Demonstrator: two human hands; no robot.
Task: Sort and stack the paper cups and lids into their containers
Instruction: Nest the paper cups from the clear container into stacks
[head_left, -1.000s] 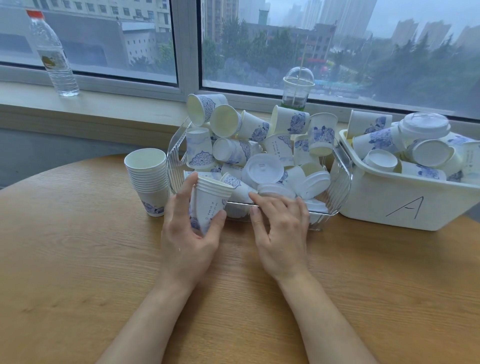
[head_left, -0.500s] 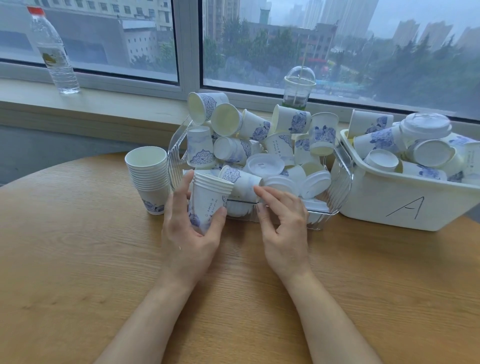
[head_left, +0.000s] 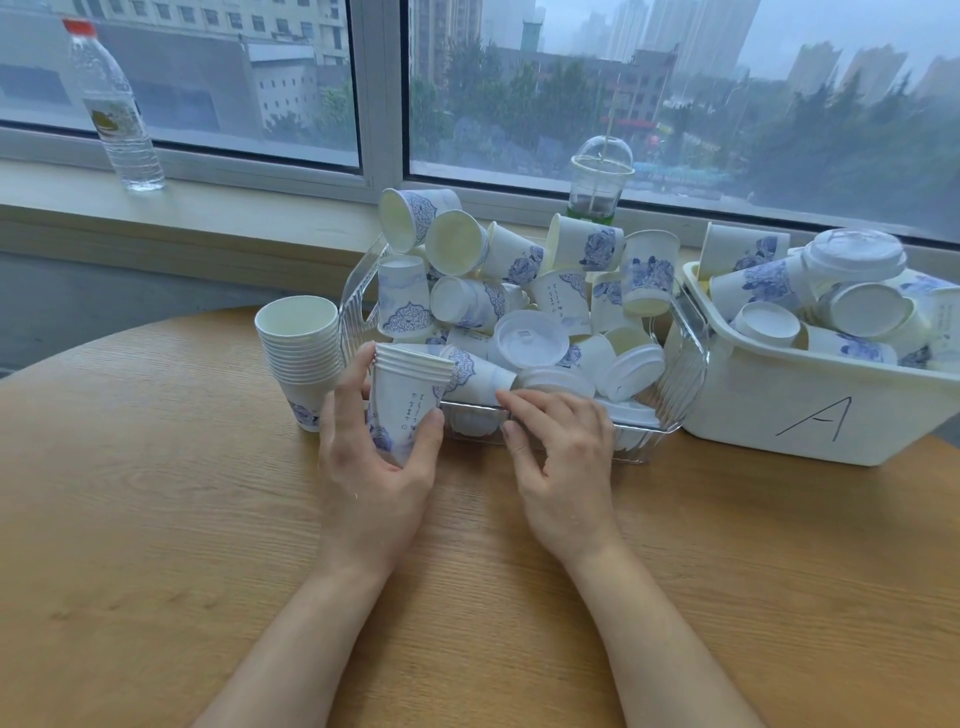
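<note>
L hand (head_left: 371, 467) round cup stack (head_left: 402, 400)

White bin (head_left: 779, 415) at three o'clock runs off the right edge, its far cups cut away. The right hand's (head_left: 563, 457) fingertips cover the clear tray's (head_left: 685, 358) near rim, and lids beneath the pile stay buried.

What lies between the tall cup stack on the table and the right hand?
In the head view: the left hand, holding a short nested cup stack.
</note>
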